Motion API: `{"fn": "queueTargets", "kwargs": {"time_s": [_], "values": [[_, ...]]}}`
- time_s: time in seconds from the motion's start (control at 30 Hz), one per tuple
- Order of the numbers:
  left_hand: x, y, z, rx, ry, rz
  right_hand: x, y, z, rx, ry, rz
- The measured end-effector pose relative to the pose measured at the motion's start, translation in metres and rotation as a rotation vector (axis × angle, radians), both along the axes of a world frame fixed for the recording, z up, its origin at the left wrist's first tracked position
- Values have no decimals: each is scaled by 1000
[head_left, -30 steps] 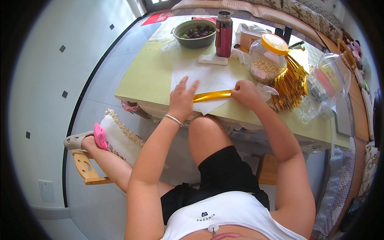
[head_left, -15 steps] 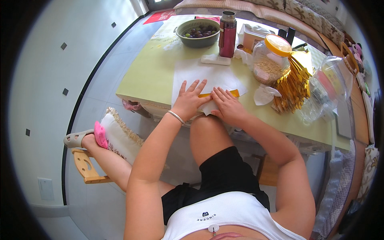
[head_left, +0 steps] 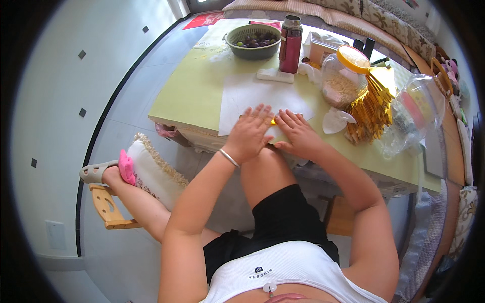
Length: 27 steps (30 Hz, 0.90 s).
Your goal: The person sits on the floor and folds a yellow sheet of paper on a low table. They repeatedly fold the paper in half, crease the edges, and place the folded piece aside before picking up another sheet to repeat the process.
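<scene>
A narrow gold foil paper strip lies on a white paper sheet at the table's near edge. Both palms face down over it, so only a short piece shows between them. My left hand, a bangle at its wrist, is open and slightly blurred, its fingers across the strip's left part. Open as well, my right hand rests flat with its fingers over the right part. To the right stands a fanned bundle of folded gold foil papers, beside a crumpled white tissue.
Behind the sheet are a white oblong object, a dark red flask and a grey-green colander of grapes. A clear jar with an orange lid and a clear plastic bag stand right.
My left hand has slid to the right and lies over the strip's left part. My right hand has shifted slightly right, covering the strip's right end, which showed before.
</scene>
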State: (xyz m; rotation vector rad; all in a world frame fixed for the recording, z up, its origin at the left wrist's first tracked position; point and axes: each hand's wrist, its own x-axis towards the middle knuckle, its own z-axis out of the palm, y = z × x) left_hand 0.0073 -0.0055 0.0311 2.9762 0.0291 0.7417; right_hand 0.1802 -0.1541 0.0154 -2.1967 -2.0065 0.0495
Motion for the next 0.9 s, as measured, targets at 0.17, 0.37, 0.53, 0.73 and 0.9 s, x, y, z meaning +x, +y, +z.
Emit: {"fn": "queueTargets", "kwargs": {"time_s": [0.17, 0.37, 0.53, 0.73, 0.9], "values": [[-10, -9, -23, -56, 248, 274, 2, 0, -5, 49, 4, 27], [-36, -8, -22, -16, 266, 391, 13, -20, -2, 87, -19, -136], [-28, 11, 3, 51, 256, 528, -31, -36, 38, 20, 138, -47], [5, 16, 17, -49, 333, 498, 20, -40, 20, 286, 148, 65], [16, 41, -8, -17, 296, 342, 23, -56, 32, -14, 102, 206]]}}
